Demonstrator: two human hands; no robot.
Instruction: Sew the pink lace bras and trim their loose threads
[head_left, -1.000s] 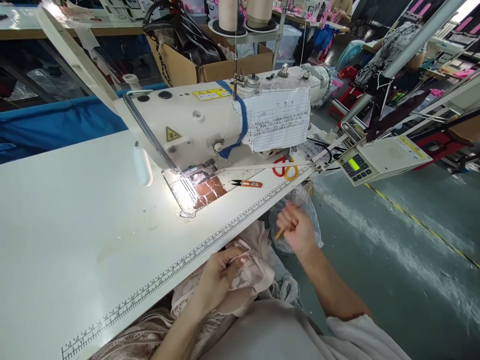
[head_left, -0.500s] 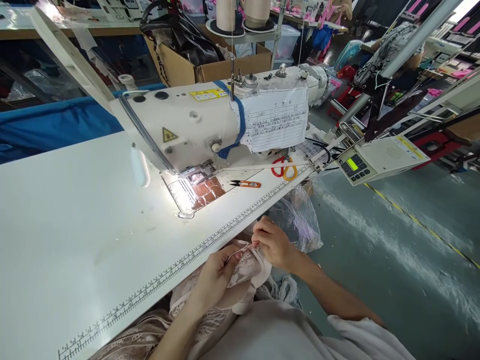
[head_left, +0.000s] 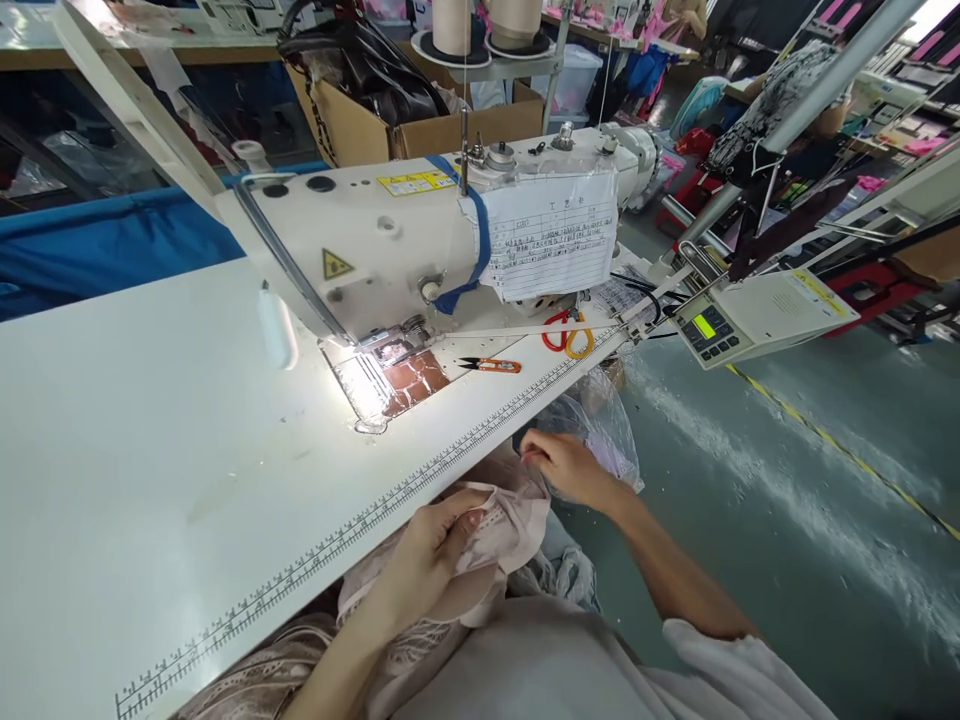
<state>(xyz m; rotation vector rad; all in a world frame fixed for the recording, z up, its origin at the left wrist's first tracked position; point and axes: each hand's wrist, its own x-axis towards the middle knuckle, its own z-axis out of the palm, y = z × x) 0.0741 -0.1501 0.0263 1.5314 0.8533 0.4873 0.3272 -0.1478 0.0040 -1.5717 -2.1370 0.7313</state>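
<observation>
A pale pink-beige lace garment (head_left: 499,540) lies gathered over my lap, just off the table's front edge. My left hand (head_left: 431,550) pinches its upper edge between thumb and fingers. Right of the cloth is my right hand (head_left: 566,465), its fingers curled together and apart from the garment's edge. Whether anything thin is in those fingers I cannot make out. On the table in front, orange thread snips (head_left: 491,365) lie beside scissors with one red and one yellow handle (head_left: 577,337).
A white sewing machine (head_left: 360,240) stands on the white table (head_left: 187,450), its needle area lit. A ruler strip (head_left: 360,530) runs along the front edge. A control box (head_left: 757,315) is at right, above the floor. A clear plastic bag (head_left: 611,440) hangs below the table edge.
My right hand has moved right and slightly up, away from the garment's edge that it was pinching. My left hand keeps its grip, almost in the same place.
</observation>
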